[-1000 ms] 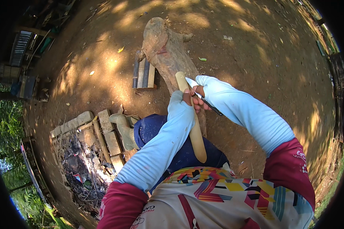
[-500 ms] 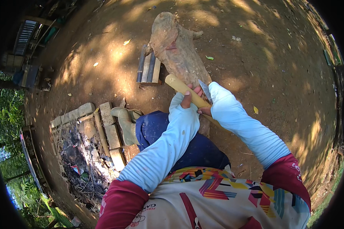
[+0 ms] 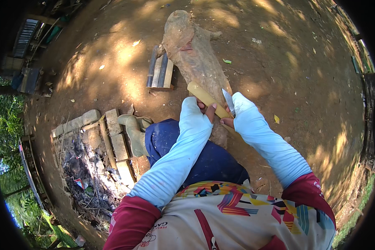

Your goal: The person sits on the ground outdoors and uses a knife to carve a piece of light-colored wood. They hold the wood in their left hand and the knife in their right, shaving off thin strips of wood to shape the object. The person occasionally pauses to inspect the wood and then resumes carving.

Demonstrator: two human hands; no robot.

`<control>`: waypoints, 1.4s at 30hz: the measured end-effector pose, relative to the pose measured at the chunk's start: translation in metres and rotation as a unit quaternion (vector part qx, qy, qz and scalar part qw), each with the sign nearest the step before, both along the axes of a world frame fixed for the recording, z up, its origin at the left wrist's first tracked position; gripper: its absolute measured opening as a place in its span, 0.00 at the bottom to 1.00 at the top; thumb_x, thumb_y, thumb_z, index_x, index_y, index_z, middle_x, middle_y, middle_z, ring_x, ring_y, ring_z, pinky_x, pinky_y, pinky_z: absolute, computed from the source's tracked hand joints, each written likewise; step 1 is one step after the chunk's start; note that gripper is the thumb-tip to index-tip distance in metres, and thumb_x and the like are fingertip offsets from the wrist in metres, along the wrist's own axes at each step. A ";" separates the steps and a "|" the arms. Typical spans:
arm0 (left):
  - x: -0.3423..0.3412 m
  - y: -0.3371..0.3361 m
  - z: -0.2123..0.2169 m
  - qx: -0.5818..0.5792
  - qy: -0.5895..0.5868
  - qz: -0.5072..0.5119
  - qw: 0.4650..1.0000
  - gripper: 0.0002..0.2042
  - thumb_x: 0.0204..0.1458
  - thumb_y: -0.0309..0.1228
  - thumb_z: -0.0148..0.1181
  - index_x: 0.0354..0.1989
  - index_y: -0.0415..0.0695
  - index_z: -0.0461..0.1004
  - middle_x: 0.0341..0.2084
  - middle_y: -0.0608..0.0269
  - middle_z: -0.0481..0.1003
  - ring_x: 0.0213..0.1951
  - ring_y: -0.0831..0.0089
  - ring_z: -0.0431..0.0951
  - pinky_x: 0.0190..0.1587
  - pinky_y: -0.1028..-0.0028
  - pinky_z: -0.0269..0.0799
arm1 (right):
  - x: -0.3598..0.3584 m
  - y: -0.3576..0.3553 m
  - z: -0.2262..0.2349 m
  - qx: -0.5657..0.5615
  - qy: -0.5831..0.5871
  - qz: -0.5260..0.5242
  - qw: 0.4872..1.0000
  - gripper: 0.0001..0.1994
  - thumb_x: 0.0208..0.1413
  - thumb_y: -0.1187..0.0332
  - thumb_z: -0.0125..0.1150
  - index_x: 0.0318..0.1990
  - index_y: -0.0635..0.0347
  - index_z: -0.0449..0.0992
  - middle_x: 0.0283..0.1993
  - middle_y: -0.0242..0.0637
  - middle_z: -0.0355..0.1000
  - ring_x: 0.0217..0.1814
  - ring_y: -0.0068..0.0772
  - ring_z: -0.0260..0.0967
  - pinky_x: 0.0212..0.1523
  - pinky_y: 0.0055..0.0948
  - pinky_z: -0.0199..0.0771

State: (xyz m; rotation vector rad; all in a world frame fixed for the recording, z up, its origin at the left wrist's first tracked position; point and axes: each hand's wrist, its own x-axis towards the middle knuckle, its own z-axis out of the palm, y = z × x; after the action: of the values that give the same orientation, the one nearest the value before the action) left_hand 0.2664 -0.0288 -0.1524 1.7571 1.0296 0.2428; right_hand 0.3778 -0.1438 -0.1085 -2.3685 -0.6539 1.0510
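Note:
A thick, smooth tan stick (image 3: 201, 93), perhaps bamboo, slants from upper left to lower right above a pale log. My left hand (image 3: 211, 111) is closed around its middle, thumb on top and fingers curled underneath. Just to the right, my right hand (image 3: 228, 121) grips a knife whose handle is hidden in the hand. The knife's grey blade (image 3: 227, 100) points up and away, close to the stick's right side; whether it touches cannot be made out. Fingertips of my right hand rest against the stick's lower part. Light blue sleeves cover both wrists.
Under the hands stretches the log (image 3: 198, 58), with a short branch stub. Left of it stands a small bamboo-slat bench (image 3: 160, 73). A fire pit (image 3: 85, 171) edged with blocks (image 3: 120, 146) lies at lower left, beside my boot (image 3: 133, 131). Brown dirt ground surrounds everything.
My left hand's fingers, spread beyond the stick before, are now curled under it. The stick and both hands have shifted slightly right. The knife blade stands more upright.

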 end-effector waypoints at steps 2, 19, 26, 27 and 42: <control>0.000 -0.001 -0.039 0.102 -0.033 0.007 0.994 0.31 0.43 0.33 0.72 0.52 0.33 0.62 0.46 0.47 0.70 0.48 0.60 0.74 0.50 0.66 0.70 | 0.001 -0.005 -0.004 0.009 -0.003 0.002 1.000 0.25 0.40 0.67 0.79 0.40 0.59 0.66 0.36 0.37 0.73 0.39 0.29 0.70 0.41 0.33 0.70; 0.029 0.008 -0.034 -0.039 -0.052 0.042 0.997 0.65 0.30 0.33 0.81 0.69 0.31 0.31 0.63 0.39 0.55 0.64 0.55 0.61 0.66 0.64 0.58 | 0.017 -0.010 -0.019 0.041 -0.010 0.018 0.999 0.17 0.48 0.74 0.71 0.41 0.62 0.68 0.37 0.40 0.72 0.41 0.26 0.68 0.43 0.34 0.71; 0.033 0.006 -0.043 -0.083 -0.159 0.052 0.982 0.61 0.35 0.27 0.77 0.69 0.32 0.30 0.62 0.39 0.55 0.62 0.56 0.62 0.64 0.65 0.60 | 0.030 -0.009 -0.057 0.169 0.062 -0.053 0.982 0.15 0.50 0.71 0.70 0.42 0.62 0.72 0.35 0.35 0.73 0.39 0.25 0.68 0.43 0.29 0.70; 0.033 0.006 -0.037 -0.082 -0.155 0.049 0.983 0.60 0.35 0.26 0.77 0.69 0.33 0.30 0.61 0.39 0.56 0.61 0.56 0.63 0.64 0.65 0.62 | 0.028 -0.006 -0.054 0.160 0.076 -0.075 0.981 0.14 0.50 0.71 0.71 0.41 0.62 0.72 0.34 0.35 0.73 0.39 0.25 0.68 0.43 0.28 0.70; 0.030 0.019 -0.024 -0.192 -0.283 0.045 0.938 0.48 0.34 0.28 0.78 0.62 0.32 0.51 0.54 0.43 0.67 0.56 0.58 0.70 0.59 0.64 0.68 | 0.021 0.007 -0.015 0.150 -0.043 -0.038 0.987 0.16 0.44 0.77 0.74 0.38 0.63 0.71 0.33 0.34 0.71 0.36 0.25 0.67 0.36 0.29 0.71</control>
State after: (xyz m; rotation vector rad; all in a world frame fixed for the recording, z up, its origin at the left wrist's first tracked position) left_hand 0.2965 -0.0102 -0.1766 1.1813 0.6756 0.5335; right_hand 0.3987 -0.1370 -0.1233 -2.1655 -0.6929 0.7610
